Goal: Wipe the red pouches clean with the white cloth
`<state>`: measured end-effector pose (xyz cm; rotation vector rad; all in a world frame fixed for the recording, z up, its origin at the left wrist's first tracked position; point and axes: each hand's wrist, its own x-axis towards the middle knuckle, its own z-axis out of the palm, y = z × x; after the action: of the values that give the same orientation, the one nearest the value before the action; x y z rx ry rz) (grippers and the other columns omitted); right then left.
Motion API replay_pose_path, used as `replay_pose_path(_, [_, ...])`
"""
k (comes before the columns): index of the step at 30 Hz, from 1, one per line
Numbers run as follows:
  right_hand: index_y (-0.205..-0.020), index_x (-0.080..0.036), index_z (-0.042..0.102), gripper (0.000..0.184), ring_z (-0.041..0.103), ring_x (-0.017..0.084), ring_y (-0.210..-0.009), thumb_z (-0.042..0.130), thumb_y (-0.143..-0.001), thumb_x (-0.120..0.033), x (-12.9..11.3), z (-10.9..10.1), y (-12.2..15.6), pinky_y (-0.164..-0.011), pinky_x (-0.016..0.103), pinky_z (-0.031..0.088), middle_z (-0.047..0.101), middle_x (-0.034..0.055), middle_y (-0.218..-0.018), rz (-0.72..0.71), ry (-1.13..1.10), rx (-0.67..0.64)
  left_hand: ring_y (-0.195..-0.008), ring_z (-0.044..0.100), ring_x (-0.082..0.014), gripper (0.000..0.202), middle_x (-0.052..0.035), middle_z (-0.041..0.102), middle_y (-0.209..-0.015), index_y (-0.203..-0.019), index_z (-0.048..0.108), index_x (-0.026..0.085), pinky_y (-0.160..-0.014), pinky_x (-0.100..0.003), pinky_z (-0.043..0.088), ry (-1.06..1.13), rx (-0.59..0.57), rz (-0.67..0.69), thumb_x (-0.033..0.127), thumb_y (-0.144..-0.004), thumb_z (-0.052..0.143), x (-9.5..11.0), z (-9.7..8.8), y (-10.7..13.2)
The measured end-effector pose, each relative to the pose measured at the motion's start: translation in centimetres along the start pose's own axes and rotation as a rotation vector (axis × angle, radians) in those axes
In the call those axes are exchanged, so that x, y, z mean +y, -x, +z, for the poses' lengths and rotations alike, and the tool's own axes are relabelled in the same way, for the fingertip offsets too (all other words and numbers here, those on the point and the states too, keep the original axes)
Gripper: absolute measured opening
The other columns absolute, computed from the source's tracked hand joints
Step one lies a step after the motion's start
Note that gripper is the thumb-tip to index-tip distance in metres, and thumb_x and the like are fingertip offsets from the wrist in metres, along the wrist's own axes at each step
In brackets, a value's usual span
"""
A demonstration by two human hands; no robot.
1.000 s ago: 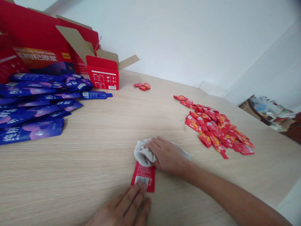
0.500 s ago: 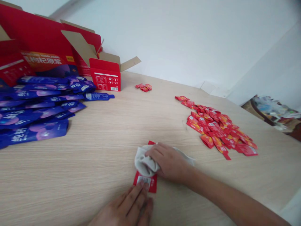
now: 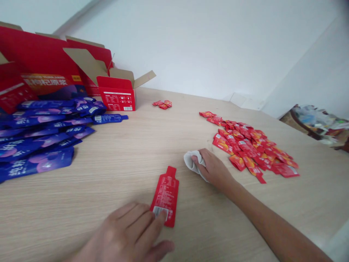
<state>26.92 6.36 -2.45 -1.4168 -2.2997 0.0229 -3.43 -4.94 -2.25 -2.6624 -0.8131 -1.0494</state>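
A red spouted pouch (image 3: 165,194) lies flat on the wooden table (image 3: 122,163), spout pointing away from me. My left hand (image 3: 128,236) rests on the table with fingers stretched out, its fingertips pressing the pouch's near end. My right hand (image 3: 212,169) is closed on a crumpled whitish cloth (image 3: 192,162), to the right of the pouch and clear of it. A pile of several red pouches (image 3: 251,147) lies just beyond the right hand.
Several blue-purple pouches (image 3: 43,138) are heaped at the left. Behind them stand a large open red carton (image 3: 40,65) and a small open red box (image 3: 117,96). A few red pouches (image 3: 163,104) lie near the wall. Clutter (image 3: 316,123) sits past the table's right edge.
My right hand has lifted the cloth off the red pouch and moved it right, toward the red pile. The pouch now shows in full. My left fingertips stay on its near end.
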Motion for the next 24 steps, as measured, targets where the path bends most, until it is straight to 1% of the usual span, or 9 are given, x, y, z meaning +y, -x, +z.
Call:
replay_pose_path(2, [-0.107,-0.018,0.058,0.023,0.067,0.024,-0.094,0.043,-0.11,-0.035,0.9,-0.1,-0.1,-0.082,0.033,0.049,0.069,0.0095,-0.102,0.041,0.013,-0.089,-0.069,0.066,-0.0207,0.03,-0.0007,0.068,-0.079,-0.1,0.069,0.02,-0.063,-0.035,0.055,0.049,-0.198,-0.111,0.038,-0.11,0.047,-1.0,0.0,-1.4])
replay_pose_path(4, [-0.106,-0.018,0.058,0.023,0.067,0.024,-0.094,0.043,-0.11,-0.035,1.4,-0.4,-0.3,-0.082,0.032,0.048,0.07,0.01,-0.102,0.061,0.031,-0.17,-0.085,0.069,-0.0266,0.032,-0.0065,0.069,-0.097,-0.114,0.066,0.019,-0.077,-0.043,0.059,0.037,-0.384,-0.272,0.043,-0.109,0.045,-2.0,0.7,-2.9])
replay_pose_path(7, [-0.107,-0.018,0.058,0.022,0.068,0.023,-0.095,0.044,-0.11,-0.034,1.6,-1.0,-0.2,-0.082,0.032,0.047,0.071,0.0101,-0.104,0.061,0.024,-0.233,-0.103,0.067,-0.0327,0.045,-0.0147,0.063,-0.12,-0.132,0.058,0.015,-0.093,-0.054,0.056,-0.01,-0.526,-0.483,0.05,-0.107,0.047,-2.9,2.4,-5.3])
replay_pose_path(10, [-0.109,-0.017,0.059,0.019,0.069,0.023,-0.096,0.046,-0.109,-0.031,1.8,-1.2,0.2,-0.083,0.031,0.048,0.071,0.0102,-0.106,0.047,0.002,-0.235,-0.1,0.067,-0.0344,0.05,-0.0164,0.062,-0.118,-0.125,0.061,0.012,-0.092,-0.053,0.054,-0.007,-0.569,-0.563,0.055,-0.103,0.051,-3.2,3.9,-7.5])
replay_pose_path(13, [-0.11,-0.018,0.06,0.016,0.069,0.023,-0.097,0.048,-0.108,-0.029,2.1,-1.1,0.5,-0.084,0.032,0.049,0.072,0.0108,-0.108,0.042,-0.002,-0.231,-0.096,0.068,-0.0342,0.05,-0.0161,0.064,-0.115,-0.12,0.063,0.012,-0.087,-0.049,0.054,0.071,-0.623,-0.641,0.056,-0.095,0.061,-3.6,4.5,-8.5])
replay_pose_path(17, [-0.113,-0.018,0.06,0.016,0.069,0.024,-0.105,0.051,-0.107,-0.029,2.3,-1.1,0.3,-0.087,0.033,0.05,0.072,0.0116,-0.113,0.04,0.007,-0.243,-0.085,0.069,-0.0274,0.055,-0.0055,0.07,-0.097,-0.12,0.06,0.018,-0.072,-0.034,0.05,0.314,-0.678,-0.734,0.056,-0.083,0.074,-4.7,4.6,-8.6])
replay_pose_path(19, [-0.114,-0.018,0.06,0.017,0.07,0.024,-0.105,0.051,-0.107,-0.03,2.2,-1.1,0.1,-0.087,0.032,0.051,0.072,0.0109,-0.113,0.056,0.022,-0.255,-0.074,0.067,-0.0222,0.044,0.0002,0.069,-0.081,-0.105,0.064,0.02,-0.062,-0.028,0.046,0.443,-0.69,-0.765,0.058,-0.085,0.072,-5.4,4.5,-8.9])
replay_pose_path(22, [-0.113,-0.018,0.062,0.016,0.071,0.024,-0.103,0.052,-0.106,-0.029,2.1,-1.3,0.1,-0.085,0.031,0.053,0.073,0.0103,-0.112,0.057,0.045,-0.249,-0.06,0.058,-0.0158,0.041,0.0034,0.06,-0.066,-0.079,0.06,0.02,-0.056,-0.025,0.041,0.598,-0.64,-0.791,0.059,-0.091,0.065,-6.1,4.2,-10.8])
replay_pose_path(24, [-0.112,-0.017,0.063,0.014,0.072,0.024,-0.102,0.055,-0.105,-0.027,2.1,-1.2,0.3,-0.084,0.031,0.053,0.074,0.0106,-0.11,0.036,0.05,-0.209,-0.053,0.051,-0.0122,0.043,0.0051,0.055,-0.061,-0.078,0.058,0.019,-0.051,-0.023,0.038,0.683,-0.558,-0.811,0.059,-0.094,0.063,-6.3,4.1,-13.2])
